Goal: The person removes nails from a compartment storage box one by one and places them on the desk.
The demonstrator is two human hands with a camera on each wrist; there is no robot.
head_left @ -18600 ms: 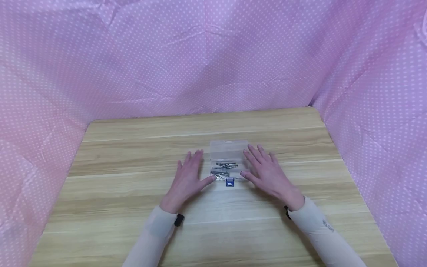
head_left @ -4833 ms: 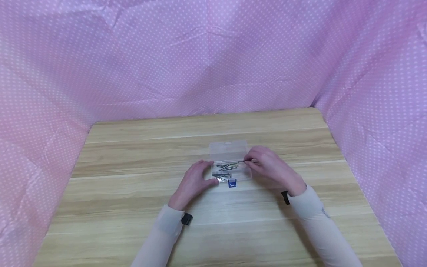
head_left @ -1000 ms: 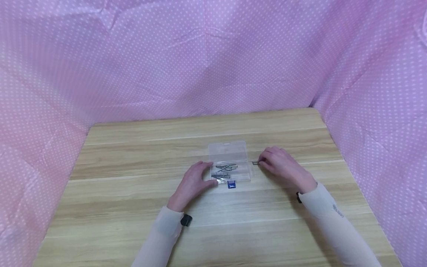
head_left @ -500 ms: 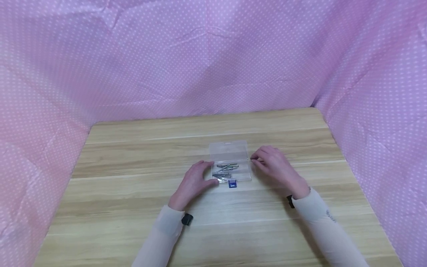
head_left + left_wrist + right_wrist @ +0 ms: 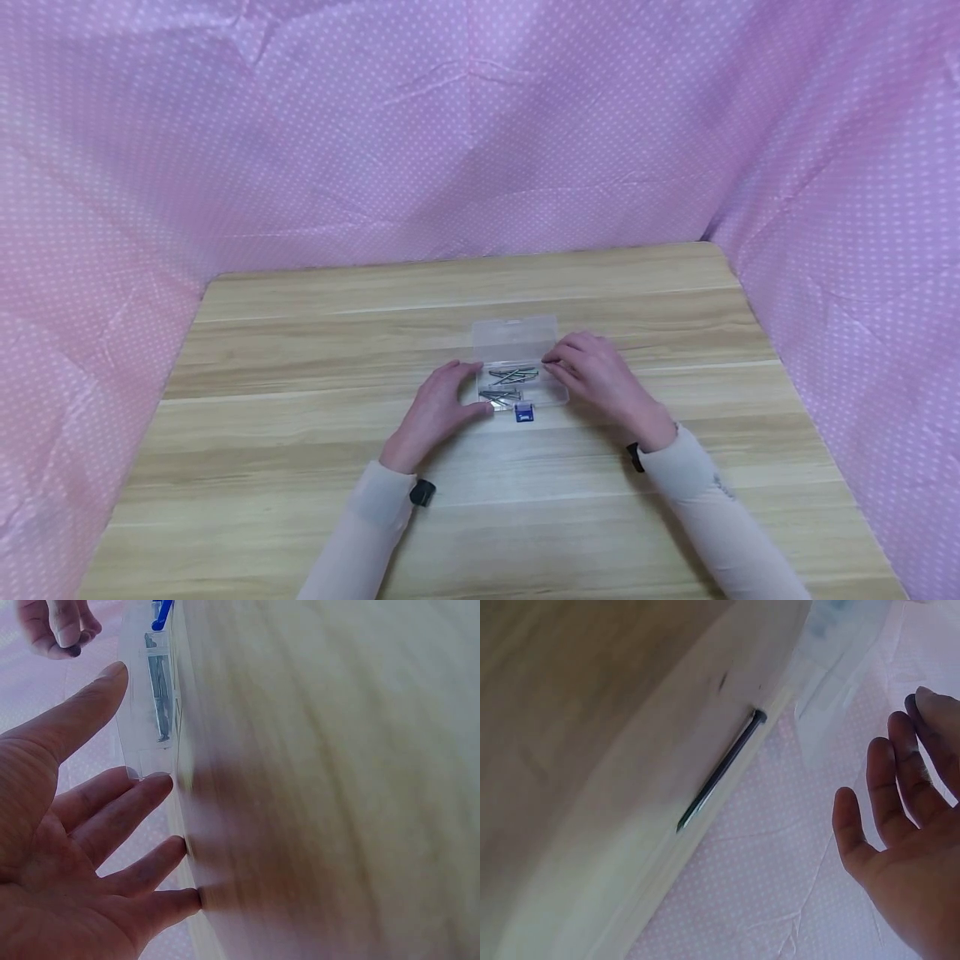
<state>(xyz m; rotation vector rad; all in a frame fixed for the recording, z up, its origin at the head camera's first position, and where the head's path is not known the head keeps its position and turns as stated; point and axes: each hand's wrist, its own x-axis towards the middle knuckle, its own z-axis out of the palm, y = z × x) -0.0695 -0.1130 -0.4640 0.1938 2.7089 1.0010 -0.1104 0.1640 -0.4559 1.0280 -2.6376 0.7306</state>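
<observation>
1. Bracing the clear box (image 5: 546, 394) at its left end, the left hand (image 5: 435, 412) sets thumb near, fingers far. At the right end, the right hand (image 5: 600, 379) pinches what appears to be a nail (image 5: 73, 651), only its dark tip showing.
2. Crossed nails (image 5: 514, 377) fill the box's far and near compartments; a loose nail (image 5: 721, 769) lies apart on the table (image 5: 300, 500).
3. Nails should be light, stiff, slippery: pinch mid-shank. Thin box walls look brittle; hold gently.
</observation>
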